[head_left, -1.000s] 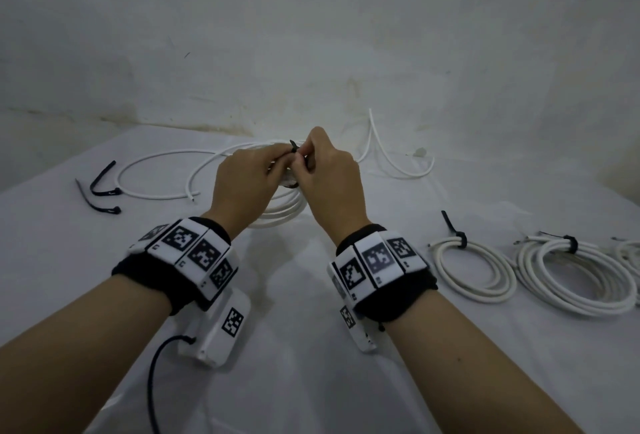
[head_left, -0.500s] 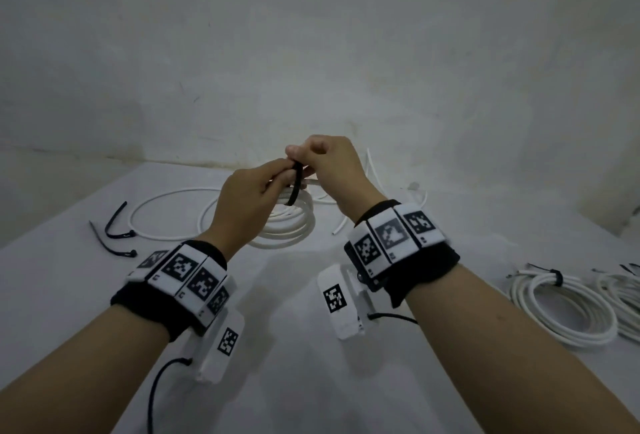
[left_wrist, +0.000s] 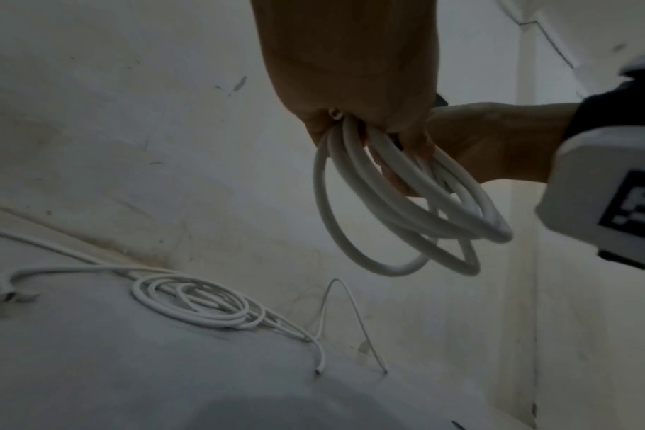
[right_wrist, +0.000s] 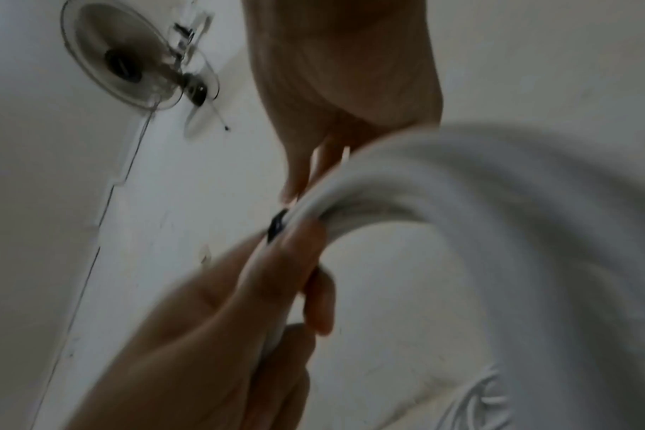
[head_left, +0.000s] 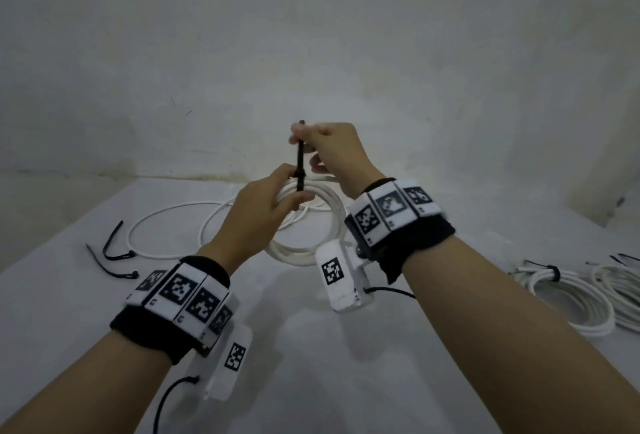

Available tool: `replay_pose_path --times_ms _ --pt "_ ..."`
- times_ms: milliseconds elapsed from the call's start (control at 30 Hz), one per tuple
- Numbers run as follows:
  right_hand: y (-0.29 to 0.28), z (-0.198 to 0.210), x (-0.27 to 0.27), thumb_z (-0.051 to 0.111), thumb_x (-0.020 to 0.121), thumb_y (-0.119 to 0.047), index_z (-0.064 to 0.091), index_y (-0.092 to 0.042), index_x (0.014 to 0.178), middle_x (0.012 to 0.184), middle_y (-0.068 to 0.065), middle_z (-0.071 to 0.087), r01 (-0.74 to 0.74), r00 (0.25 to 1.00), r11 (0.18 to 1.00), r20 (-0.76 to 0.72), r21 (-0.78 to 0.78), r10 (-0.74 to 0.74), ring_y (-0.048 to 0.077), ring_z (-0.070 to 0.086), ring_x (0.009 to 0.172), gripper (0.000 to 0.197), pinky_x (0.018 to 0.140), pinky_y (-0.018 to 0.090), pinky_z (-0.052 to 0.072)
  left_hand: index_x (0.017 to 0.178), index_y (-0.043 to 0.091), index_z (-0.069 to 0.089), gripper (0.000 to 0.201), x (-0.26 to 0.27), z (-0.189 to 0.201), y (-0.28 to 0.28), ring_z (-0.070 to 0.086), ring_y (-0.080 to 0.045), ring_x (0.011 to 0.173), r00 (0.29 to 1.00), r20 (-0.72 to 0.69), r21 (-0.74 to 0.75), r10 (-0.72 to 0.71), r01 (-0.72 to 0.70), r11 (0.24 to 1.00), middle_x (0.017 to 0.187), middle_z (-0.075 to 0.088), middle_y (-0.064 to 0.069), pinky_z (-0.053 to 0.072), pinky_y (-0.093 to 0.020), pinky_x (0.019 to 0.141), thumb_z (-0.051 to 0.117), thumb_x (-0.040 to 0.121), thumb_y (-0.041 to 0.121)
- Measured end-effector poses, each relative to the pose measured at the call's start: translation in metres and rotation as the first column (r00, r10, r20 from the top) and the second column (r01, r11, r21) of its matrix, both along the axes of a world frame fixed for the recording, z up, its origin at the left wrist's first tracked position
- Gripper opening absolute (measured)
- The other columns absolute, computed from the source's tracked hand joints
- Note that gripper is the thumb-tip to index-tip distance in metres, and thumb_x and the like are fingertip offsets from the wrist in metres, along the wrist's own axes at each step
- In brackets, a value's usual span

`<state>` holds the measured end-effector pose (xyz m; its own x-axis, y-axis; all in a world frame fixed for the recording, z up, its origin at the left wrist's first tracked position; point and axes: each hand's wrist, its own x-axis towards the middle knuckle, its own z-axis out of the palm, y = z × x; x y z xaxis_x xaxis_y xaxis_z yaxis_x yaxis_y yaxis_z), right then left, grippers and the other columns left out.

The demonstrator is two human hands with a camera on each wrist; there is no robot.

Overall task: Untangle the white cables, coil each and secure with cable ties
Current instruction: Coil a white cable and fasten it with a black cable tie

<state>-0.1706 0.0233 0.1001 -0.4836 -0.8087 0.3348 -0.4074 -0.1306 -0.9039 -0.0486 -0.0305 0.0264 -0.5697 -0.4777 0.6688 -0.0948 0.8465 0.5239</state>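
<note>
A coiled white cable (head_left: 304, 246) hangs above the table, held at its top by my left hand (head_left: 273, 196), whose fingers curl round the bundled loops (left_wrist: 387, 186). A black cable tie (head_left: 300, 163) wraps the bundle there. My right hand (head_left: 322, 142) pinches the tie's free tail and holds it straight up above the left hand. In the right wrist view the coil (right_wrist: 461, 180) is blurred, with the tie's black head (right_wrist: 276, 225) against my left fingers.
A loose white cable (head_left: 166, 225) and a small flat coil (left_wrist: 199, 302) lie on the white table (head_left: 311, 364). Two spare black ties (head_left: 114, 257) lie at the left. Tied white coils (head_left: 571, 298) lie at the right. A wall stands close behind.
Both hands have risen from the table with the coil. My right hand has drawn the tie's tail upward, away from the left hand.
</note>
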Motion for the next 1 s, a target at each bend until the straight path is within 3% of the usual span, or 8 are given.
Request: replay_pose_path --times_ms 100,167,267,433,500,700,867,1000 --pt "0.011 0.003 -0.001 0.068 0.085 -0.016 0.070 -0.006 0.087 0.073 0.004 0.064 -0.245 0.969 0.957 0.026 0.152 0.244 0.008 0.060 0.059 0.010 0.053 0.017 0.047 0.103 0.021 0.042 0.034 0.003 0.003 -0.006 0.058 0.000 0.062 0.996 -0.082 0.157 0.019 -0.006 0.988 0.071 0.062 0.009 0.042 -0.024 0.062 0.060 0.085 0.043" --pt "0.013 0.003 -0.003 0.068 0.084 -0.013 0.068 -0.005 0.086 0.074 0.005 0.065 -0.253 0.967 0.955 0.013 0.152 0.254 0.011 0.061 0.061 0.008 0.056 0.018 0.050 0.105 0.020 0.030 0.042 0.002 0.004 -0.005 0.058 -0.003 0.058 0.997 -0.070 0.217 0.013 0.002 0.976 0.069 0.062 0.006 0.045 -0.029 0.066 0.063 0.086 0.037" --pt "0.017 0.000 -0.003 0.067 0.084 -0.010 0.068 -0.004 0.082 0.072 0.005 0.066 -0.217 0.975 0.967 -0.014 0.131 0.220 0.011 0.063 0.057 0.006 0.054 0.019 0.052 0.108 0.028 0.026 0.044 0.002 0.003 0.000 0.062 -0.009 0.063 1.000 -0.011 0.140 0.010 -0.009 0.990 0.072 0.066 0.011 0.049 -0.035 0.071 0.061 0.085 0.041" --pt "0.008 -0.013 -0.003 0.071 0.079 -0.021 0.059 -0.022 0.064 0.077 0.004 0.069 -0.043 0.982 0.995 -0.178 0.086 0.058 0.027 0.067 0.078 0.020 0.081 0.047 0.054 0.105 0.038 0.033 0.036 0.002 0.004 0.004 0.065 -0.020 0.074 0.999 -0.005 0.204 -0.047 0.047 0.978 0.077 0.069 0.012 0.051 -0.045 0.081 0.062 0.084 0.041" --pt "0.007 -0.015 -0.001 0.067 0.081 -0.022 0.054 -0.024 0.064 0.073 -0.001 0.066 0.004 0.974 0.996 -0.228 0.088 0.017 0.028 0.066 0.080 0.021 0.083 0.050 0.052 0.104 0.037 0.035 0.033 0.003 0.006 0.006 0.065 -0.020 0.076 0.995 -0.007 0.256 -0.095 0.094 0.962 0.077 0.069 0.009 0.050 -0.045 0.085 0.060 0.082 0.040" --pt "0.014 -0.023 0.006 0.060 0.086 -0.023 0.053 -0.022 0.071 0.077 -0.005 0.064 0.142 0.968 0.990 -0.209 -0.009 -0.140 0.019 0.061 0.078 0.017 0.073 0.035 0.047 0.105 0.033 0.033 0.029 0.000 0.009 0.010 0.051 -0.004 0.059 0.996 0.017 0.250 -0.091 0.084 0.965 0.063 0.059 0.012 0.042 -0.030 0.070 0.057 0.091 0.029" --pt "0.031 -0.041 0.005 0.048 0.095 -0.028 0.055 -0.014 0.103 0.098 0.003 0.058 -0.053 0.928 0.999 -0.368 0.001 0.050 0.019 0.054 0.090 0.017 0.079 0.033 0.043 0.109 0.020 0.033 0.026 -0.005 0.017 0.011 0.048 0.003 0.048 0.986 -0.140 0.355 -0.085 0.131 0.926 0.067 0.053 -0.002 0.038 -0.012 0.054 0.053 0.094 0.015" --pt "0.048 -0.055 -0.008 0.044 0.097 -0.035 0.043 -0.013 0.118 0.107 0.012 0.054 0.035 0.843 0.990 -0.537 0.139 0.045 0.032 0.058 0.085 0.030 0.077 0.042 0.048 0.112 0.015 0.034 0.029 -0.023 0.009 0.017 0.042 0.001 0.039 0.981 -0.168 0.478 -0.091 0.162 0.863 0.066 0.058 -0.002 0.032 -0.010 0.040 0.054 0.093 0.008"
